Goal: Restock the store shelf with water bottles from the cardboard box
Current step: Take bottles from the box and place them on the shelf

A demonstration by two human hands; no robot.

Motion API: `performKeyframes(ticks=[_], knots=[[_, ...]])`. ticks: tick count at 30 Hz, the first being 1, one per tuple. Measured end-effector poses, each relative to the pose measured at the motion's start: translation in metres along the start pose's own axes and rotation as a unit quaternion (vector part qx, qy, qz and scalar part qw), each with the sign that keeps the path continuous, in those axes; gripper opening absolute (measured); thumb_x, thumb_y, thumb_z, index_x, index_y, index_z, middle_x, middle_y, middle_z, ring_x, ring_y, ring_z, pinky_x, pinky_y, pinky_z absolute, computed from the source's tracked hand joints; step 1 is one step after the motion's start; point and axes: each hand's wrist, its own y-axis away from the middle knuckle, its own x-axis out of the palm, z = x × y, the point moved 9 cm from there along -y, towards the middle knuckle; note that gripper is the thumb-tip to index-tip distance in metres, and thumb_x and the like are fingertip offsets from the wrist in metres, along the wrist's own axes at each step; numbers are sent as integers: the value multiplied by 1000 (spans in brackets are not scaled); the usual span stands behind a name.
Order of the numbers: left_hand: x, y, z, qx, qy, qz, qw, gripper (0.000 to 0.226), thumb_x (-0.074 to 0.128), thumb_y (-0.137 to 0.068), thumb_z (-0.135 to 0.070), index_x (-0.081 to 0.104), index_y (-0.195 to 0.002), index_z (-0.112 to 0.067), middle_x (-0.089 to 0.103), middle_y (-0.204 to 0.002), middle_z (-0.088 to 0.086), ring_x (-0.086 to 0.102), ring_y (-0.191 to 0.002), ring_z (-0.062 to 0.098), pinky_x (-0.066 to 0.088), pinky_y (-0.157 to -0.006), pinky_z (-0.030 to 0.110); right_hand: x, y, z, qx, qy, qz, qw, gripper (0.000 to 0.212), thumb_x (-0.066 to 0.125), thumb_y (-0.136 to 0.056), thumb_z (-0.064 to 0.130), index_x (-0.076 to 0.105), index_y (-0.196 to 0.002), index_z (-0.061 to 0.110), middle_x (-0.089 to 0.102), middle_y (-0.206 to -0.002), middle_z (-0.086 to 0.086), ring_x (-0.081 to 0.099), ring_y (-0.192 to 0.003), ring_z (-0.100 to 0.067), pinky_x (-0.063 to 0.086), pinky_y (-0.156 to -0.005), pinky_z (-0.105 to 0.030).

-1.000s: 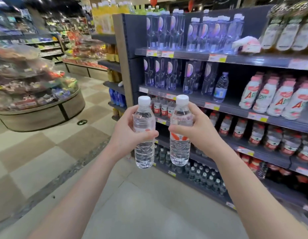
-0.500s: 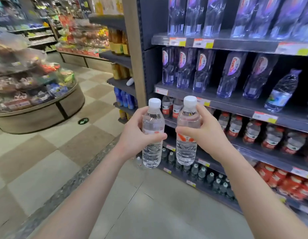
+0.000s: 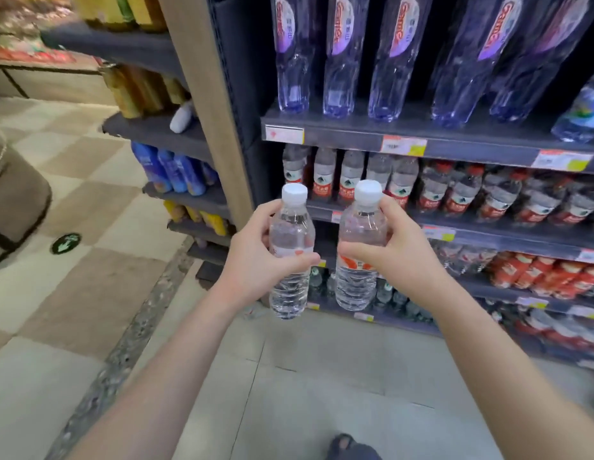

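My left hand [image 3: 252,260] grips a clear water bottle [image 3: 290,293] with a white cap and red-and-white label, held upright. My right hand [image 3: 402,257] grips a second, matching water bottle [image 3: 355,287], also upright, just to the right of the first. Both bottles hang in the air in front of the dark store shelf [image 3: 471,146]. Behind the caps, a shelf row holds similar small bottles with red labels [image 3: 352,180]. The cardboard box is not in view.
Tall purple-tinted bottles [image 3: 342,61] stand on the shelf above. Red-labelled packs [image 3: 534,277] fill the lower right shelves. A wooden end post [image 3: 216,127] borders the unit, with side shelves of blue bottles [image 3: 169,171]. A round display stand [image 3: 16,200] sits at the left. My foot [image 3: 348,448] shows below.
The view has closed in on the shelf and tilted down, so the shelves look larger. Both hands still hold their bottles upright, side by side.
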Motion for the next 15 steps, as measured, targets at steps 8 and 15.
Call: performKeyframes(ticks=[8,15], knots=[[39,-70,151,22,5,21,1000,86,101,-67,-22,58,-140,-32,74,-117,-15,72,-108,4,60,-96,31,73,-84,-139,-5,15,-5,1000,73,90,-74,30,54,-135,45,71,-118,15,68,-110,-7,53,-103,-41],[88,-119,305,75,11,-13,997,88,100,-68,-19,57,-144,-25,76,-118,-10,74,-107,7,58,-90,25,141,-154,-279,-66,8,-11,998,72,91,-74,30,56,-136,39,71,-122,15,68,-112,-9,54,-102,-47]])
